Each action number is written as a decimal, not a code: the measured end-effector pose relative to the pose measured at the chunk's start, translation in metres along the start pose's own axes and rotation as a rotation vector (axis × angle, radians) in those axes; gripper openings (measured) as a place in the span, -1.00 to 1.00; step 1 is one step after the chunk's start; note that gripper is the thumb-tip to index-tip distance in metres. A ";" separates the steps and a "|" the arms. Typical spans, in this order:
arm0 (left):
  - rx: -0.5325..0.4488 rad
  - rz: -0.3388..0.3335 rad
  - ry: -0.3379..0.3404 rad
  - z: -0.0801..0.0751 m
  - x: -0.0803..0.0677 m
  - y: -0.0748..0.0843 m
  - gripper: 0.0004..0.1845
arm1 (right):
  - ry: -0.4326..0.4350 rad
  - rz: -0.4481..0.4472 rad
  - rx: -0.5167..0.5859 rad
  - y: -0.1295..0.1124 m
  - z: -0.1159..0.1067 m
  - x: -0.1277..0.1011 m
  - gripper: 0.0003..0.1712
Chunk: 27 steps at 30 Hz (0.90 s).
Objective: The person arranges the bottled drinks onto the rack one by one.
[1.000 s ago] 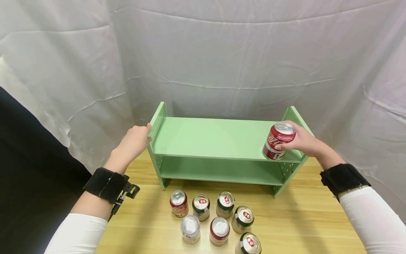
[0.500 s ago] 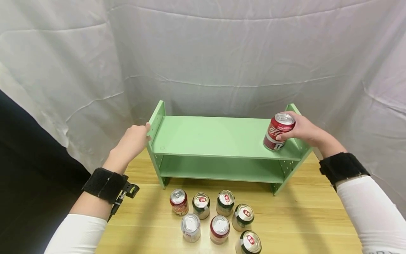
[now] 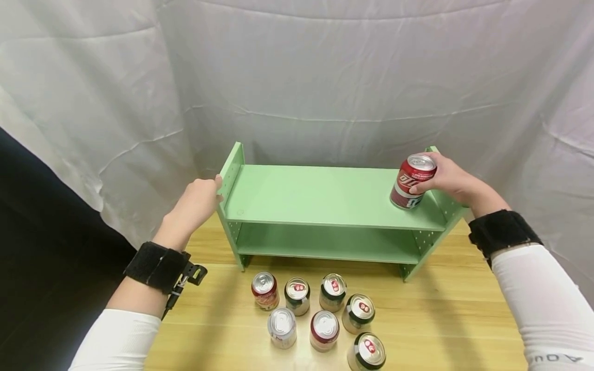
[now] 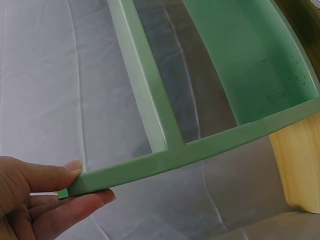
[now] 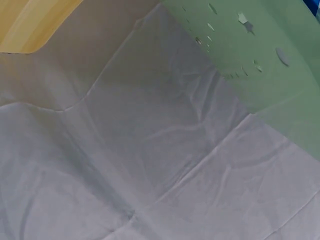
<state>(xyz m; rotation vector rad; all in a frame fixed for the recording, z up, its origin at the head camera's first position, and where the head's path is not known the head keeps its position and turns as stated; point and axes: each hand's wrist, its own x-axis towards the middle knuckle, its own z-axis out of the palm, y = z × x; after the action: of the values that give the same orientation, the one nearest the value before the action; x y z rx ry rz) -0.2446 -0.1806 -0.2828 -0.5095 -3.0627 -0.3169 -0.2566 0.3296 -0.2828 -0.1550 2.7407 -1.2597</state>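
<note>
A green two-tier shelf (image 3: 315, 196) stands on the wooden table. My left hand (image 3: 195, 203) pinches the top of its left side panel. In the left wrist view, the thumb and fingers (image 4: 75, 207) lie on either side of the end of that green panel (image 4: 135, 170). At the right end of the top board, my right hand (image 3: 452, 180) grips a red and maroon soda can (image 3: 408, 190), upright with its lid up. The can's base is at the board's surface. The right wrist view shows only the shelf's perforated side panel (image 5: 280, 75) and cloth; hand and can are out of it.
Several upright soda cans stand on the table (image 3: 436, 330) before the shelf, among them a red can (image 3: 265, 299), a silver can (image 3: 282, 335) and a black-rimmed can (image 3: 366, 355). A pale cloth (image 3: 325, 77) hangs behind the shelf. Black fabric (image 3: 55, 288) lies at the left.
My right hand has carried the soda can from the top board's front edge back and slightly right over it. My left hand keeps its hold on the panel.
</note>
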 end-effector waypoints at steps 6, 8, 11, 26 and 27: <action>0.005 -0.001 -0.001 -0.003 -0.001 0.002 -0.39 | 0.015 -0.013 -0.013 -0.001 0.001 -0.001 0.04; 0.006 -0.003 -0.002 -0.003 -0.001 0.002 -0.39 | 0.022 -0.022 -0.016 -0.002 0.002 -0.003 0.07; 0.007 -0.006 -0.005 -0.003 -0.001 0.002 -0.39 | 0.042 -0.034 -0.022 -0.002 0.004 -0.006 0.13; 0.031 0.016 0.012 -0.001 0.002 0.006 -0.40 | 0.336 -0.068 0.092 -0.008 0.038 -0.051 0.22; 0.033 0.017 0.013 -0.001 0.002 0.006 -0.40 | 0.354 -0.067 0.094 -0.010 0.041 -0.054 0.21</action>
<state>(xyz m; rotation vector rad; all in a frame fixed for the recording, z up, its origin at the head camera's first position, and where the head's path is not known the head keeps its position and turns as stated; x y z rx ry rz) -0.2448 -0.1750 -0.2803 -0.5292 -3.0443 -0.2676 -0.1961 0.3004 -0.2981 -0.0157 2.9784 -1.5653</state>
